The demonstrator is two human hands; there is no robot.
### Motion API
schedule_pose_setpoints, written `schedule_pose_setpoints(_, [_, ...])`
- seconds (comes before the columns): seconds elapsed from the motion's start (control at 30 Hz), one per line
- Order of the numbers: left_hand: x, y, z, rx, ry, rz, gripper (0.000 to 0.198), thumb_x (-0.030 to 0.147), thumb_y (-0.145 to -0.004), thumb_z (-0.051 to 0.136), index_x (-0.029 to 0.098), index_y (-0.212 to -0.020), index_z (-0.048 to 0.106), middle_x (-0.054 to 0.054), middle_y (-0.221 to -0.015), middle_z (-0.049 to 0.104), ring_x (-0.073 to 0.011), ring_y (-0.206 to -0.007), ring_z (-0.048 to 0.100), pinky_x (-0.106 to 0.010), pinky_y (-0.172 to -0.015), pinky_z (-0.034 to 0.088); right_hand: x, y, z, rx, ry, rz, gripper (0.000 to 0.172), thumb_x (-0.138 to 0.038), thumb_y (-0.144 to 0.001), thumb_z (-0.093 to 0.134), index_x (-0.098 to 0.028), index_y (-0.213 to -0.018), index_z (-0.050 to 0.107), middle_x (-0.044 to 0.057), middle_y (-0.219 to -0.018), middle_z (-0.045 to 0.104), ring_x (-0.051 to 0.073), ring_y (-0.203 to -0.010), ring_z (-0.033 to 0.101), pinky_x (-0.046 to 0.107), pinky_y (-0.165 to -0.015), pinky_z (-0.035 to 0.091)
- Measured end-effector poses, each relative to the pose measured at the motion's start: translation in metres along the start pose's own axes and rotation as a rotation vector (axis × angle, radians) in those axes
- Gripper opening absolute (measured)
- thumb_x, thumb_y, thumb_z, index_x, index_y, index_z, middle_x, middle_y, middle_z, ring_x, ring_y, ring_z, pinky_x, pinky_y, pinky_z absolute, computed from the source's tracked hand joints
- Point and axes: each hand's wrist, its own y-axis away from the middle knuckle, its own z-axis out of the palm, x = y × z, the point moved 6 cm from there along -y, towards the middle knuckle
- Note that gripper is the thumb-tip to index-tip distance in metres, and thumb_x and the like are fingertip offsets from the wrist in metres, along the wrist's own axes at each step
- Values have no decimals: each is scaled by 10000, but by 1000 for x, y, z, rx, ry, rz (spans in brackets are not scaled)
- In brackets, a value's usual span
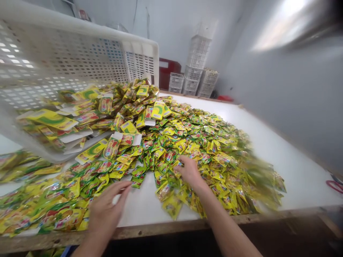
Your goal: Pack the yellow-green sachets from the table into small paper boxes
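Observation:
My left hand (109, 203) is slightly blurred above the white table near its front edge. Its thumb and forefinger come together at the tips, right beside a small green packet (137, 181); I cannot make out whether they pinch anything. Over the big heap of shiny yellow-and-green packets (214, 160), my right hand (189, 172) reaches in with bent fingers, thumb and forefinger apart. A loose yellow packet (172, 206) lies just below that hand. More packets (66, 217) spread out to the left of my left hand.
A white plastic basket (144, 46) lies tipped on its side, with yellow cardboard boxes (89, 151) spilling toward the packets. Stacked white crates (193, 71) and a red object (168, 69) stand beyond the white table (270, 150). Red-handled scissors (334, 185) sit at the right edge.

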Motion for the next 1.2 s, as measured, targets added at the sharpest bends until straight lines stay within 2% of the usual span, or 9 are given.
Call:
schedule_pose_setpoints(0.07, [9,-17,39,-153,41,80,142,299,-875,591,251,-930,713,-18,-964,724,-194,-918,666,-320,-866,520,6,-2,7,-6,-2,40,174,-201,-593,743,-197,-724,628,-32,-624,521,159,-610,479,247,-555,337])
schedule_pose_setpoints(0.13, [6,-32,61,-266,52,95,164,298,-881,571,244,-937,716,-18,-962,730,-188,-910,668,-296,-831,520,13,-5,7,5,-13,78,180,-219,-583,743,-197,-685,597,-43,-594,470,148,-576,435,245,-528,308])
schedule_pose_setpoints(0.33, [-17,-49,54,-238,0,-16,156,293,-863,575,217,-861,711,-15,-850,740,-183,-752,671,-282,-694,509,26,-5,2,86,-102,156,203,-357,-735,608,-208,-853,537,-74,-603,365,126,-519,372,230,-484,305])
schedule_pose_setpoints(0.43, [11,-46,79,-289,40,10,177,279,-888,542,225,-903,710,-17,-927,743,-177,-852,672,-278,-784,503,23,4,11,107,-91,145,175,-324,-733,601,-216,-850,530,-60,-621,425,138,-547,401,241,-518,308])
schedule_pose_setpoints(0.57, [54,-45,145,-485,105,90,293,88,-843,501,234,-967,722,-18,-954,737,-154,-890,665,-242,-804,490,15,19,20,-23,-104,40,160,-194,-628,642,-217,-773,578,-32,-696,570,163,-656,501,256,-613,369])
schedule_pose_setpoints(0.67, [58,-43,173,-591,82,84,312,7,-734,527,191,-861,744,-58,-854,725,-187,-811,658,-266,-734,482,15,28,13,-127,-161,-6,170,-207,-623,651,-207,-790,616,-20,-737,629,165,-675,544,254,-626,415])
schedule_pose_setpoints(0.8, [44,-38,172,-655,16,10,354,-10,-714,496,175,-891,741,-80,-874,717,-197,-798,643,-283,-723,464,24,35,-1,-75,-216,43,252,-351,-790,544,-187,-973,604,-17,-716,593,139,-591,512,238,-563,420])
schedule_pose_setpoints(0.93, [41,-38,167,-711,-62,-69,347,11,-749,473,181,-903,733,-82,-882,719,-209,-830,640,-299,-753,449,23,41,12,-59,-156,85,151,-262,-686,647,-196,-821,661,-47,-570,512,141,-535,464,229,-511,356])
schedule_pose_setpoints(1.2, [46,-34,172,-753,25,-164,23,160,-771,621,151,-773,642,-21,-764,657,-189,-790,611,-354,-774,454,13,58,24,25,-54,54,127,-177,-721,589,-208,-824,657,-3,-663,595,193,-656,547,274,-628,387])
